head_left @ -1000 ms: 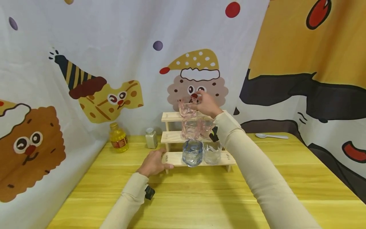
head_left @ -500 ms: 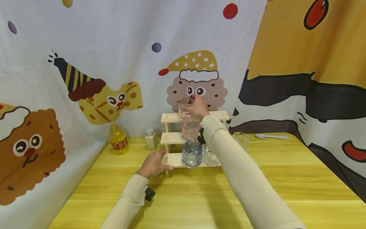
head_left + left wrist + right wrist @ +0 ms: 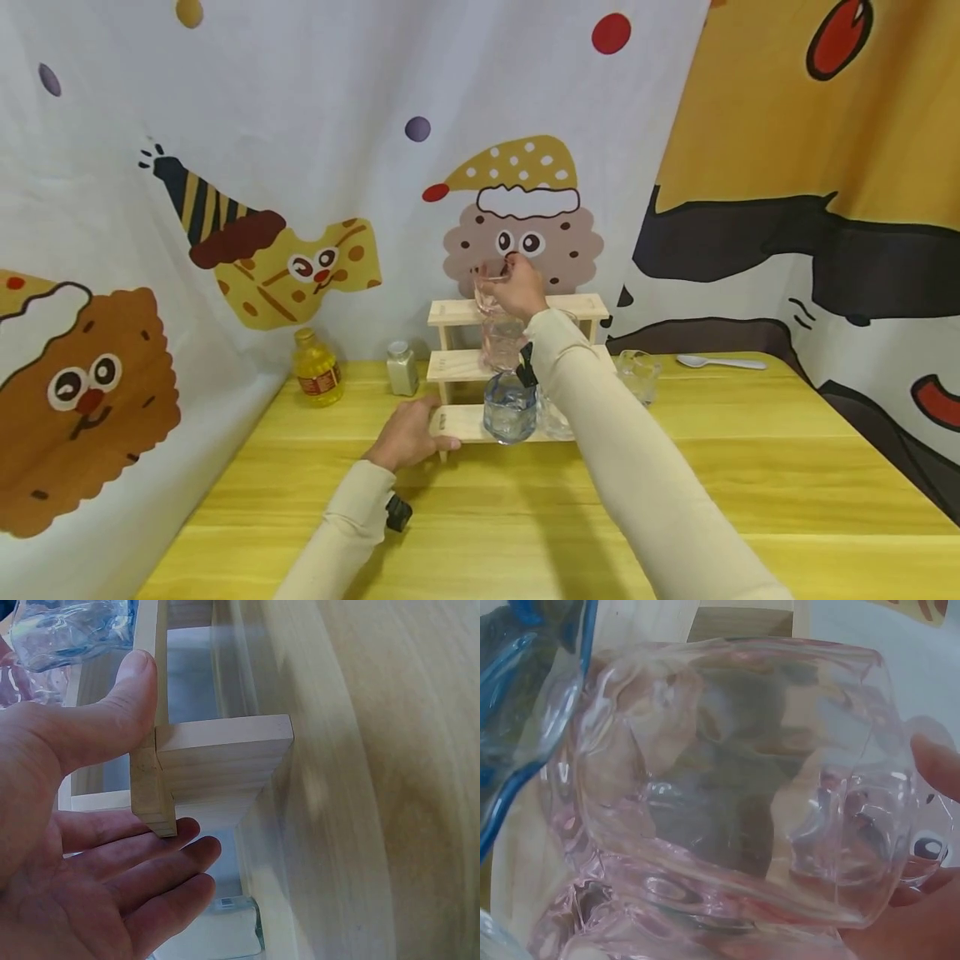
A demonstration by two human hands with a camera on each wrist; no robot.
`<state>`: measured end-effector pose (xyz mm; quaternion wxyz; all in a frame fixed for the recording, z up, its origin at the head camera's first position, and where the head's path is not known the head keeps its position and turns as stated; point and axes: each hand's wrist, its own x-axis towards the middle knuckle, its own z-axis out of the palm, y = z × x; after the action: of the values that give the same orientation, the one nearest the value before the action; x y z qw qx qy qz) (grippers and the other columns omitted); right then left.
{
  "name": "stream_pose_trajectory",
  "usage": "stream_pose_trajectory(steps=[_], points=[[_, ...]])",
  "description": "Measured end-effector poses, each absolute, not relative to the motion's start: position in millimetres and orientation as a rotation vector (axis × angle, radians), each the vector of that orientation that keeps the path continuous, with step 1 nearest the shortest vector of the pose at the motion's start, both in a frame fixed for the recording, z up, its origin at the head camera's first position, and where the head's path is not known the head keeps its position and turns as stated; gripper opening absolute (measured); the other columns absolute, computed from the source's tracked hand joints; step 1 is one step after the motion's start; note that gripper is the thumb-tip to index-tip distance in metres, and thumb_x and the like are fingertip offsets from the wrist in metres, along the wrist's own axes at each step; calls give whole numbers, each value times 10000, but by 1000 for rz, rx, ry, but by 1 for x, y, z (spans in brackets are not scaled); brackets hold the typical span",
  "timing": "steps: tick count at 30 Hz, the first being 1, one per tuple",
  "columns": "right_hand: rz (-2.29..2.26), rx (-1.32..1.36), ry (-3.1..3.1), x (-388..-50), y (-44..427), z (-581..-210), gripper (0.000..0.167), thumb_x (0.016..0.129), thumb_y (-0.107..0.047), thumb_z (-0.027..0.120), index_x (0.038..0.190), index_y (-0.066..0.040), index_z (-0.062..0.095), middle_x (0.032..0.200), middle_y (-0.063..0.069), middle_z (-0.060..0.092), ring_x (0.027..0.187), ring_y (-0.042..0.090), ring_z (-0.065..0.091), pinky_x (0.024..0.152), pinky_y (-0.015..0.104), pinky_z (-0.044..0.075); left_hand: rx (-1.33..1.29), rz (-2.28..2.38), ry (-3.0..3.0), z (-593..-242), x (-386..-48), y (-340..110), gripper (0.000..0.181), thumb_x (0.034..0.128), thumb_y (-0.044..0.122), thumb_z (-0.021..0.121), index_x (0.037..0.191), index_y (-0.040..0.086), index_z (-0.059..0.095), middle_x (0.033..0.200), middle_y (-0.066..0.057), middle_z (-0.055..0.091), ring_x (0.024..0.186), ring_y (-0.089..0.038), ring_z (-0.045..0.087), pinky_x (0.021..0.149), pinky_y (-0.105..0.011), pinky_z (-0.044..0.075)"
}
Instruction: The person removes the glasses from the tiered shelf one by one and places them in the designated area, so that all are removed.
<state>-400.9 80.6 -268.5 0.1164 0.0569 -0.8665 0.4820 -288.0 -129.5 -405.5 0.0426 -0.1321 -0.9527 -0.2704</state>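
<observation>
Right hand [image 3: 517, 290] clamped on upper pink glass [image 3: 486, 303], thumb and fingers pinching it at the top step of the wooden rack [image 3: 467, 418]; base on the board or just above, can't tell. Left hand [image 3: 408, 433] clamped on the bottom step's left end, thumb against the board, fingers around the end.

Handling, my judgement: glass upright, slow vertical movement, base flat on the board before any loosening. Middle pink glass [image 3: 501, 346] sits right below and blue glass [image 3: 510, 410] on the bottom step, so wrist and sleeve should stay clear of both. Firm left hand, no pulling: a jolt could shift every glass.

Views: right wrist adds a second pink glass [image 3: 667, 937] beside the middle one; forearm covers that spot in head view. Upper glass there shows only through the middle one, blurry. Left wrist gives the rack leg [image 3: 217, 757] and the fingers' undersides, which head view lacks. Only head view has the spoon [image 3: 722, 362] and clear cup [image 3: 639, 379] at far right on the worktop [image 3: 480, 517], plus the oil bottle [image 3: 317, 371] far left.
</observation>
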Motion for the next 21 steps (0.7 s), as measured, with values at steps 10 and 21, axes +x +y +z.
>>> stream_pose_trajectory(steps=[10, 21], points=[[1307, 187, -2519, -398, 85, -265, 562, 900, -289, 760, 1329, -36, 499, 1183, 132, 607, 1086, 291, 567, 955, 438, 485, -393, -827, -2926, -406, -287, -128, 704, 733, 341, 895, 1285, 6, 615, 1037, -135, 718, 831, -192, 622, 739, -364, 523], [1363, 296, -2492, -387, 106, -240, 717, 916, -256, 735, 1497, -30, 380, 1262, 183, 604, 1137, 304, 605, 954, 450, 515, -406, -806, -2929, -403, -286, -129, 728, 739, 350, 892, 1295, -20, 603, 1141, -191, 711, 955, -262, 661, 826, -425, 539]])
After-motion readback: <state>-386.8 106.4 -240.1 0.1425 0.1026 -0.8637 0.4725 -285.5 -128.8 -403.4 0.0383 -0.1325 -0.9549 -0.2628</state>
